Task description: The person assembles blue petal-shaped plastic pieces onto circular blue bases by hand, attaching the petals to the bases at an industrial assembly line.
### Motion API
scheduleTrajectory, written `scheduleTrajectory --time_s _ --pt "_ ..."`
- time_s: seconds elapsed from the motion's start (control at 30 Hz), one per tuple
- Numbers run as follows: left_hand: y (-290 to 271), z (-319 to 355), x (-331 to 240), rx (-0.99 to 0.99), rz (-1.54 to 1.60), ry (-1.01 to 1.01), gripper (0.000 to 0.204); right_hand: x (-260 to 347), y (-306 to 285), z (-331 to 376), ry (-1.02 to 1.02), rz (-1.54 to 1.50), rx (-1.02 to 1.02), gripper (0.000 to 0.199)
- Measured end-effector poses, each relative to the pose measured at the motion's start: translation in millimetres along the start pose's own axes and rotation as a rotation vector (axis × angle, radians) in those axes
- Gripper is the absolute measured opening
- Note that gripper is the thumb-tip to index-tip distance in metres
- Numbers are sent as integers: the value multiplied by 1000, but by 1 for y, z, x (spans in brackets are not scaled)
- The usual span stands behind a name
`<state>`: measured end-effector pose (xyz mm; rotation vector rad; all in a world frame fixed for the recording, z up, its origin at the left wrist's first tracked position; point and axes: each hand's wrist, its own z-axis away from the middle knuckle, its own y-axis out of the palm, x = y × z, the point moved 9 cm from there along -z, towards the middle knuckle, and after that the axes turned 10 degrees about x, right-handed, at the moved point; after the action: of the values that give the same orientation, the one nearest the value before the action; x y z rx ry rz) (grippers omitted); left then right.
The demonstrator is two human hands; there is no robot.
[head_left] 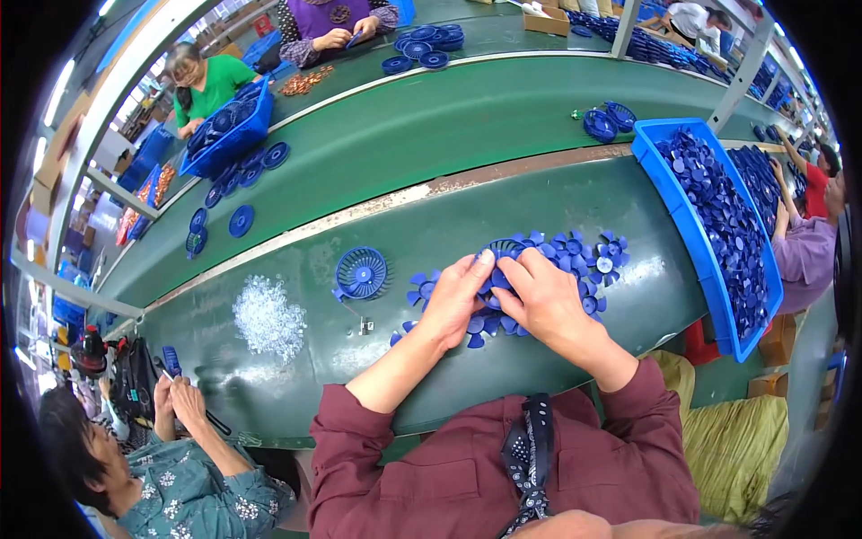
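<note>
My left hand (456, 301) and my right hand (549, 301) meet over the green tabletop, fingers closed round a blue round slatted fan cage (505, 246). Much of this piece is hidden by my fingers. Beneath and around my hands spreads a heap of small blue fan blades (613, 254). To the left of the heap lies another blue fan cage (362, 272), and a thin wire leads from it to a small metal part (365, 326). Farther left is a pile of small clear plastic pieces (268, 316).
A blue bin (693, 244) full of fan blades stands at the table's right end. Beyond a pale ledge runs a green conveyor belt (422, 135) carrying blue fan parts (241, 221). Co-workers sit left, right and across, one handling a blue part (171, 361). Metal posts frame the line.
</note>
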<state>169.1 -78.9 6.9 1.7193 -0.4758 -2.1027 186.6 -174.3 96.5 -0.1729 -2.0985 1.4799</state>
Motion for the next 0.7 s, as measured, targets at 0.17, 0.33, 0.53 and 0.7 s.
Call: scheduleTrajectory --time_s 0.17,0.33,0.53,0.7 --pt "-10 3 5 -26 -25 156 27 1 6 -2 24 -7 -117 35" --pt "-17 10 -7 -67 -159 190 36 -8 -14 14 -7 -57 -337 54" --pt "2 13 -23 -25 -665 311 33 -63 38 12 255 -850 94 28" --pt "-14 3 -29 -143 -755 257 33 -77 53 -17 305 -850 260 26"
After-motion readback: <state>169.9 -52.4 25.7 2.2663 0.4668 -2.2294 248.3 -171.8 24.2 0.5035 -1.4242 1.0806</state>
